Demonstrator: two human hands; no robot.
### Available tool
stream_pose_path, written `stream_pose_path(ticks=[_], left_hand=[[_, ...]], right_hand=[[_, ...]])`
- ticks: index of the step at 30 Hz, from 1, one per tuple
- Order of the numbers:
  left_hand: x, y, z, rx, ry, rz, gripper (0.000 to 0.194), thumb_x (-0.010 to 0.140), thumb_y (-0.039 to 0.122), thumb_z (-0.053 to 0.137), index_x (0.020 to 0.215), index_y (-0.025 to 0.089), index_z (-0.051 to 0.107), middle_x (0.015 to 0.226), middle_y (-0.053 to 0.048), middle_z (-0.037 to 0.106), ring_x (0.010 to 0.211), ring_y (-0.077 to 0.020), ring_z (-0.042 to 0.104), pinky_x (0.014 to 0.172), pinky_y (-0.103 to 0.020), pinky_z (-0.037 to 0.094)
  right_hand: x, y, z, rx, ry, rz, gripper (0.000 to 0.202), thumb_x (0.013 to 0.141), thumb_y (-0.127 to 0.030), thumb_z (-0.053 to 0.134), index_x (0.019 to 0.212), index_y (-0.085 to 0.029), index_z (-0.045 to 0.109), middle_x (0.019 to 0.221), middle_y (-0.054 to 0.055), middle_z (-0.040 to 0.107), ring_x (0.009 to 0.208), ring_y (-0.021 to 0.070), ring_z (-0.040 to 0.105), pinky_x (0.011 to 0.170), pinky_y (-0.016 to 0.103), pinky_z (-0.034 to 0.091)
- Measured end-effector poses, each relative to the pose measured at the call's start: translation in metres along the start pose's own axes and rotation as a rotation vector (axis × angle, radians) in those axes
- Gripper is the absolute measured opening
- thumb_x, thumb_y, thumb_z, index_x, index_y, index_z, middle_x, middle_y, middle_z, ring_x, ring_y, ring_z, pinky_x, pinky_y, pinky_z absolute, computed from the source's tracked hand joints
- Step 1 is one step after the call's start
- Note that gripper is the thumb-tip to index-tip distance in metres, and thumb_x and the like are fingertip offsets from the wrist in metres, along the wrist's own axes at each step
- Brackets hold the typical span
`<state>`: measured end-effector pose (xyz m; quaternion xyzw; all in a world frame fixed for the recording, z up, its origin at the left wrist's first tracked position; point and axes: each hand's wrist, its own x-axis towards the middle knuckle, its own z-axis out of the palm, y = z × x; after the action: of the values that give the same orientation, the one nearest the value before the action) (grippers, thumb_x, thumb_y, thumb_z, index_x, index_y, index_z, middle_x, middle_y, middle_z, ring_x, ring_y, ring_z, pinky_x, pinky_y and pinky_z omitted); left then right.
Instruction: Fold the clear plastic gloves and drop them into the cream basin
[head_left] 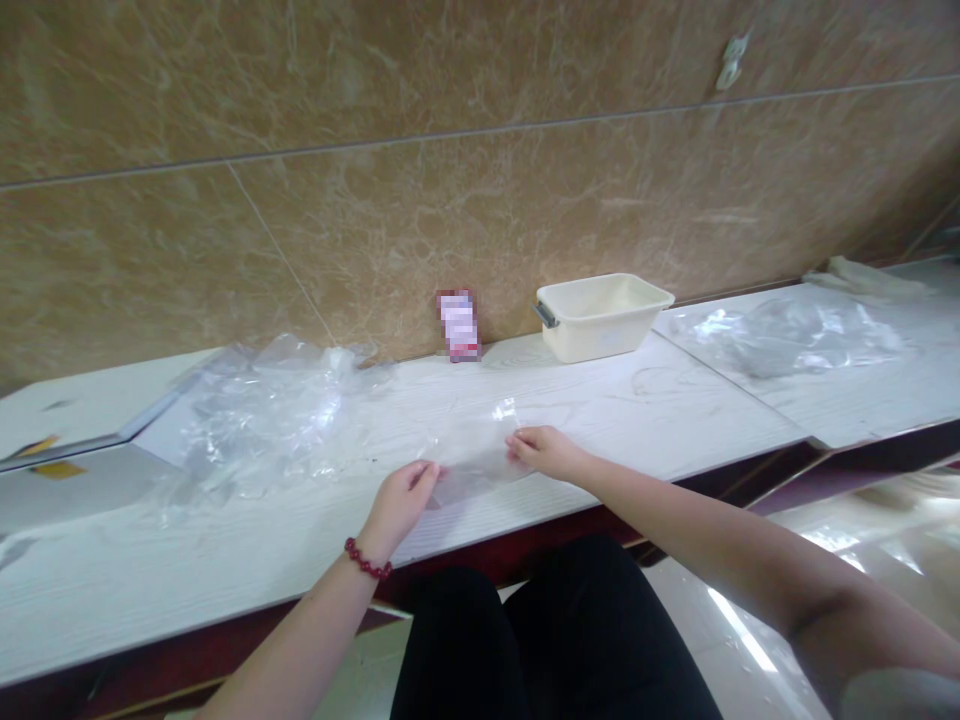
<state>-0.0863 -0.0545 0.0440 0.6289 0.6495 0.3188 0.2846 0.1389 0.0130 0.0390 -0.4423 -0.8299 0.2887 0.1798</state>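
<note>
A clear plastic bag is stretched between my two hands, low over the white tabletop near its front edge. My left hand, with a dark red bead bracelet at the wrist, pinches the bag's left side. The opposite side is pinched between the thumb and fingers of my right hand. Left of my hands lies a heap of crumpled clear plastic bags.
A cream plastic bin with a grey handle stands by the wall, right of a phone-like object. More clear plastic lies at the right. An opened white box is at the left.
</note>
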Motion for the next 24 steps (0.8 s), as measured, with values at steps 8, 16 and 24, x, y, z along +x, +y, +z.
stream_pose_path(ticks=[8,16,24], left_hand=[[0.024,-0.018,0.016,-0.187,0.142,-0.164,0.027,0.063,0.038,0.052,0.072,0.014,0.06,0.067,-0.003,0.061,0.064,-0.0164,0.056,0.058,-0.026,0.041],[0.041,-0.016,0.032,-0.38,0.219,-0.218,0.026,0.064,0.029,0.053,0.084,0.013,0.052,0.078,-0.004,0.057,0.069,-0.013,0.055,0.062,-0.025,0.043],[0.059,-0.019,0.034,-0.565,0.233,-0.243,0.05,0.064,0.009,0.052,0.111,0.014,0.035,0.101,-0.012,0.055,0.085,-0.011,0.056,0.074,-0.025,0.044]], right_hand=[[0.02,0.011,0.017,-0.067,0.292,0.131,0.013,0.065,-0.029,0.052,0.065,-0.016,0.055,0.072,0.003,0.055,0.066,0.0103,0.051,0.064,0.021,0.039],[0.03,0.007,0.017,0.038,0.257,0.237,0.011,0.066,-0.027,0.051,0.069,-0.017,0.054,0.076,0.003,0.059,0.077,0.0128,0.054,0.068,0.023,0.04],[0.044,0.02,0.023,0.171,0.292,0.318,0.022,0.065,-0.018,0.05,0.087,-0.017,0.048,0.077,0.002,0.06,0.067,0.0103,0.056,0.064,0.023,0.044]])
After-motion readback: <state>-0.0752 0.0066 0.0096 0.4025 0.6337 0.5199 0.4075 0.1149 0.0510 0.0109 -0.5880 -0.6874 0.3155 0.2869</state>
